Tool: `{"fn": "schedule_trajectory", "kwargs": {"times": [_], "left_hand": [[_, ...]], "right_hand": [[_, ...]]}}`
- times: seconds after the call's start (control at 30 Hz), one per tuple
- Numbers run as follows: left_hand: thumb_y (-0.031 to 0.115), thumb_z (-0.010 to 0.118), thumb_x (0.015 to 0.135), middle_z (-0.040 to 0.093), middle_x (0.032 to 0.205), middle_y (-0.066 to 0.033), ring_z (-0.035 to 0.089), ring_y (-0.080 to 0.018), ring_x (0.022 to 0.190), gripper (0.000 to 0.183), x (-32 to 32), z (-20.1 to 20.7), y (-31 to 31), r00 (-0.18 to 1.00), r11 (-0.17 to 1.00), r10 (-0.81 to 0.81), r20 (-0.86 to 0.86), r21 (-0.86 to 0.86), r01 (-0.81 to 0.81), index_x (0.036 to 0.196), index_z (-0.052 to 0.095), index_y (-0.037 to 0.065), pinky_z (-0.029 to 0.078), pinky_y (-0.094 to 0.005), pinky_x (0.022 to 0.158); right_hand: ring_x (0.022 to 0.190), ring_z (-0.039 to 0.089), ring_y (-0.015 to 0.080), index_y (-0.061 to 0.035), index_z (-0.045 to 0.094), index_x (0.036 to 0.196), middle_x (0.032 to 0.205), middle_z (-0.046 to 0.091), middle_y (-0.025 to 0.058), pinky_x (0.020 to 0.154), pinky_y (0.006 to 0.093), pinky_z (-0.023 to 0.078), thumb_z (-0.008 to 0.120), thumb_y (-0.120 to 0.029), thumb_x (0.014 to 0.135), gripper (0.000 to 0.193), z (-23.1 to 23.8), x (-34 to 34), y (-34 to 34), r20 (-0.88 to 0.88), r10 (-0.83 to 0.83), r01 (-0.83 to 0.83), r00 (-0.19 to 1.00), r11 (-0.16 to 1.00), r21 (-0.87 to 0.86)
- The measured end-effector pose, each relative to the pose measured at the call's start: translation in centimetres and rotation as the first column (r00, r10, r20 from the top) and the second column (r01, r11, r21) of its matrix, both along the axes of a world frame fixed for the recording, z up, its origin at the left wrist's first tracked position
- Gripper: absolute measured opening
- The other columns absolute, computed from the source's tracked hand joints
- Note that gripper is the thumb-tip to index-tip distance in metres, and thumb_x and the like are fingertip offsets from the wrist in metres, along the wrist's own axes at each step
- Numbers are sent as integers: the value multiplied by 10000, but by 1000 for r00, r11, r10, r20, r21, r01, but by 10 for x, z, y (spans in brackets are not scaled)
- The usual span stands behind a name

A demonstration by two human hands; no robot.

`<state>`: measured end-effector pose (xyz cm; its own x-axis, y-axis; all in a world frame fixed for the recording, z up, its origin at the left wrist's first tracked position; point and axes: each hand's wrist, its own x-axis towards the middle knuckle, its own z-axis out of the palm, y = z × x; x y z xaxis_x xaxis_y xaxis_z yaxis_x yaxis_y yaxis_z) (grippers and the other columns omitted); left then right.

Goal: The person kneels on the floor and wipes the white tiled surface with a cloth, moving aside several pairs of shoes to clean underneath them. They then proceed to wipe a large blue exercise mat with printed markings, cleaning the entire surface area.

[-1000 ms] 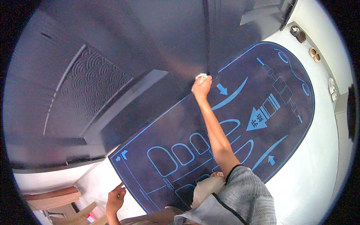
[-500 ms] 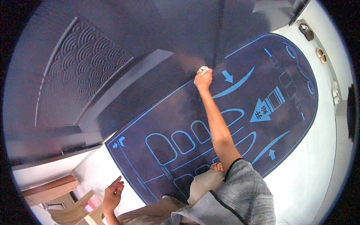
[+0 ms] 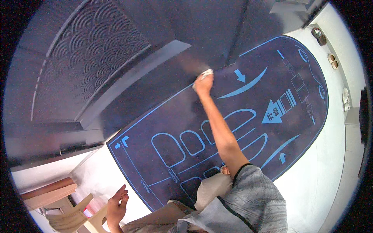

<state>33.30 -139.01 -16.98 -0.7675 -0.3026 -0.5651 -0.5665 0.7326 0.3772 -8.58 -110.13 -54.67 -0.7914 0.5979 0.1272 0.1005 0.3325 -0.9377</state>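
My right hand (image 3: 203,83) is closed around a crumpled white cloth (image 3: 208,72). It presses the cloth against the lower part of a dark door (image 3: 182,64), just above the edge of the mat; how much of the cloth lies under the palm is hidden. The door carries a panel of raised fan-shaped scales (image 3: 97,46) and a smooth curved band (image 3: 140,72). My left hand (image 3: 117,206) hangs at the lower left, holding nothing, its fingers loosely apart. Below my right arm spreads a dark mat (image 3: 186,112) with blue lines and arrows.
Several shoes stand along the right wall, among them dark shoes (image 3: 318,36), tan slippers (image 3: 333,61) and white shoes (image 3: 345,99). At the lower left are a beige plastic chair (image 3: 74,221) and a brown wooden piece (image 3: 50,193). White floor (image 3: 307,171) surrounds the mat.
My right hand has slid a little to the left along the bottom of the door with the cloth. The view has shifted slightly; my left hand stays nearly in place.
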Motion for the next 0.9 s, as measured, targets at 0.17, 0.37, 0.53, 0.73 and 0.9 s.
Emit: {"fn": "schedule_trajectory", "kwargs": {"times": [0.17, 0.37, 0.53, 0.73, 0.9], "left_hand": [[68, 601, 960, 705, 1100, -213, 687, -250, 1030, 422, -26, -6, 4, 998, 994, -61, -29, 83, 64, 1377, 542, 47, 536, -350, 886], [81, 607, 961, 705, 1100, -215, 687, -252, 1034, 423, -30, -2, 7, 996, 997, -81, -48, 12, 81, 1376, 539, 36, 538, -363, 890], [94, 606, 964, 704, 1099, -217, 688, -255, 1032, 420, -23, -2, 9, 999, 999, -31, -17, 32, 31, 1372, 539, 25, 537, -366, 893], [105, 606, 967, 704, 1093, -223, 688, -252, 1030, 415, -25, -10, 4, 990, 992, -125, -68, 24, 127, 1371, 543, 30, 536, -354, 885], [89, 605, 962, 695, 1116, -232, 682, -258, 1048, 425, -34, 1, 24, 999, 999, -39, 1, -4, 39, 1377, 536, 31, 534, -363, 888]], "right_hand": [[1034, 568, 457, 80, 517, 1130, 1099, 586, 271, 904, 523, 449, 570, -99, 853, 334, 14, 13, -17, 273, 142, -148, 952, 989, 2], [1024, 587, 471, 32, 528, 1145, 1136, 581, 295, 883, 494, 496, 621, -167, 857, 362, 98, 13, 11, -54, 207, -207, 977, 978, 10], [935, 589, 474, -17, 511, 1146, 1065, 543, 246, 835, 510, 511, 601, -144, 885, 304, 164, 23, 7, -214, 254, -213, 943, 957, 196], [1003, 633, 448, 1, 512, 1164, 1118, 618, 270, 833, 514, 527, 595, -178, 881, 345, 18, -12, 72, 308, 83, -120, 948, 987, 104], [930, 653, 466, 29, 516, 1152, 1005, 660, 286, 831, 526, 519, 582, -225, 885, 374, 24, -19, 60, 347, 29, -65, 937, 994, 92]]}}
